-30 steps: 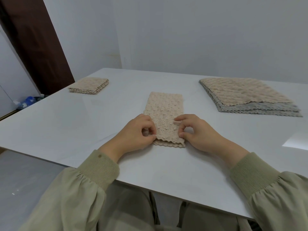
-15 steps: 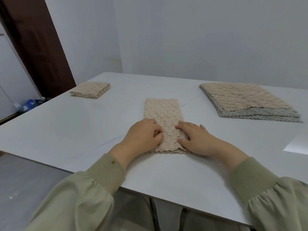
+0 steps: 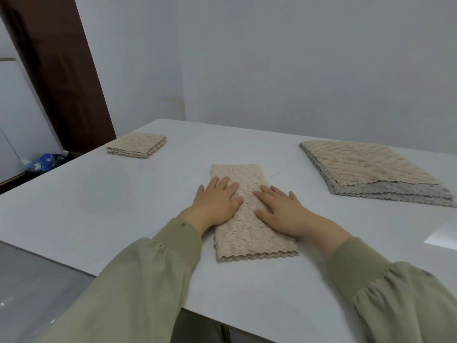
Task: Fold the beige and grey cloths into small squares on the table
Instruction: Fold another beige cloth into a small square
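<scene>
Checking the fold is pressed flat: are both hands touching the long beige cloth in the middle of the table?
Touching. The head view shows the left hand and right hand lying flat, fingers straight, on the long beige textured folded cloth.

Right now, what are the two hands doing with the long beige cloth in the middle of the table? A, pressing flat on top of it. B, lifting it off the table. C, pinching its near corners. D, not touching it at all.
A: the left hand and right hand lie flat with straight fingers on the beige cloth, which rests on the table.

light: soft, even | glare: bright patch on table (image 3: 441, 240), right | edges: bowed | focus: slightly soft
</scene>
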Demonstrator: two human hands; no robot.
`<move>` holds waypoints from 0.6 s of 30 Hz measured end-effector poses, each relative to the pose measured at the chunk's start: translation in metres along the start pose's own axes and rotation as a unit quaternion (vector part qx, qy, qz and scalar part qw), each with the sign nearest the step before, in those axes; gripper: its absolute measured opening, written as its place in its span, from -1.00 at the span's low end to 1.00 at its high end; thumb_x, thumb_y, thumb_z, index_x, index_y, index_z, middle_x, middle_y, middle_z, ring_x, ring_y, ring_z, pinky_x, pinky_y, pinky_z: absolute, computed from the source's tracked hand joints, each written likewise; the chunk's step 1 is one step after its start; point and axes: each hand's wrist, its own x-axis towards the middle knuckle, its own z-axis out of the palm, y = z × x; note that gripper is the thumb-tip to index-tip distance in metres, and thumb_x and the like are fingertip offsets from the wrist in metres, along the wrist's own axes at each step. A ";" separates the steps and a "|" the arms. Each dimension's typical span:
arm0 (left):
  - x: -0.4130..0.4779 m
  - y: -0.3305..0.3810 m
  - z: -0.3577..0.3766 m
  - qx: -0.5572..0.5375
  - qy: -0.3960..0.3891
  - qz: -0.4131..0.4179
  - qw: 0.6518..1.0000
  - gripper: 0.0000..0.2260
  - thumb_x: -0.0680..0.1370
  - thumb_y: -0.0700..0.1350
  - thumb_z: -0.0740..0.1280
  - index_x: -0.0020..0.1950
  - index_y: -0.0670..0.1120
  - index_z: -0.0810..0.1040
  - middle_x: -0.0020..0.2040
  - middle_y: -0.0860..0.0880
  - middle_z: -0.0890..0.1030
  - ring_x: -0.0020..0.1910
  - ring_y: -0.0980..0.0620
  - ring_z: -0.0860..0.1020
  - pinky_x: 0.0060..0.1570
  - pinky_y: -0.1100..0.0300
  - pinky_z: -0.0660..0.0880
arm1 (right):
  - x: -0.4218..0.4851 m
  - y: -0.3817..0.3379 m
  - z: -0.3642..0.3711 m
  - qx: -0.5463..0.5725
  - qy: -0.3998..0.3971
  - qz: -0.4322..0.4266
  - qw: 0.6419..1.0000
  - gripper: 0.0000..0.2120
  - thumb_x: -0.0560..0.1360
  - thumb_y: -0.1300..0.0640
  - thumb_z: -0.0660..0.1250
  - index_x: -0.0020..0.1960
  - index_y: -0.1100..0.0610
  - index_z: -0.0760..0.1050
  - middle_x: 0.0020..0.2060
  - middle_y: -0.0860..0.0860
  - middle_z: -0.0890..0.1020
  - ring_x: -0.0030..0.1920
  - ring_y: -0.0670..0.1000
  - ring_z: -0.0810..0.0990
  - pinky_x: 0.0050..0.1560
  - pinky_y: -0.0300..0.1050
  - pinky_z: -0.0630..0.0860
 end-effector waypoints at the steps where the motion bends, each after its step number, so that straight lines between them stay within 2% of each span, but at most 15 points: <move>1: 0.003 -0.004 0.001 -0.015 0.016 0.002 1.000 -0.50 0.64 0.15 -0.05 0.55 0.04 0.03 0.57 0.00 -0.04 0.54 -0.03 -0.08 0.47 -0.13 -0.04 | 0.003 0.003 -0.002 0.029 0.034 -0.004 0.999 -0.50 0.60 -0.10 0.07 0.50 0.02 0.17 0.53 0.00 0.11 0.52 0.00 0.05 0.49 0.12 -0.07; 4: 0.017 -0.015 -0.001 -0.114 0.094 -0.013 0.989 -0.54 0.64 0.08 0.02 0.52 -0.05 0.17 0.54 -0.08 0.15 0.50 -0.07 0.12 0.45 -0.03 0.12 | 0.016 0.008 -0.009 0.084 0.140 0.003 0.987 -0.60 0.60 -0.03 0.11 0.38 0.09 0.38 0.44 0.06 0.32 0.44 0.04 0.25 0.44 0.02 0.13; 8: 0.038 -0.030 -0.004 -0.127 0.134 -0.061 0.981 -0.62 0.63 0.02 0.05 0.39 -0.06 0.39 0.38 -0.09 0.40 0.33 -0.11 0.34 0.29 0.03 0.32 | 0.043 0.011 -0.012 0.067 0.117 0.016 0.991 -0.61 0.62 0.00 0.09 0.34 0.16 0.40 0.36 0.12 0.41 0.38 0.12 0.32 0.39 0.04 0.20; 14: 0.065 -0.042 -0.010 -0.059 0.184 -0.153 0.969 -0.63 0.62 0.06 0.05 0.30 -0.09 0.44 0.24 -0.11 0.46 0.23 -0.12 0.36 0.12 0.03 0.33 | 0.089 0.022 -0.010 0.067 0.153 0.048 0.985 -0.61 0.61 0.00 0.09 0.32 0.18 0.42 0.30 0.09 0.49 0.33 0.12 0.38 0.34 0.08 0.28; 18: 0.082 -0.050 -0.011 -0.058 0.194 -0.196 0.960 -0.67 0.57 0.13 0.15 0.17 -0.02 0.52 0.19 -0.06 0.47 0.21 -0.09 0.36 0.10 0.05 0.31 | 0.116 0.027 -0.008 0.084 0.162 0.090 0.979 -0.63 0.60 0.04 0.10 0.13 0.30 0.51 0.12 0.18 0.58 0.17 0.20 0.48 0.22 0.10 0.37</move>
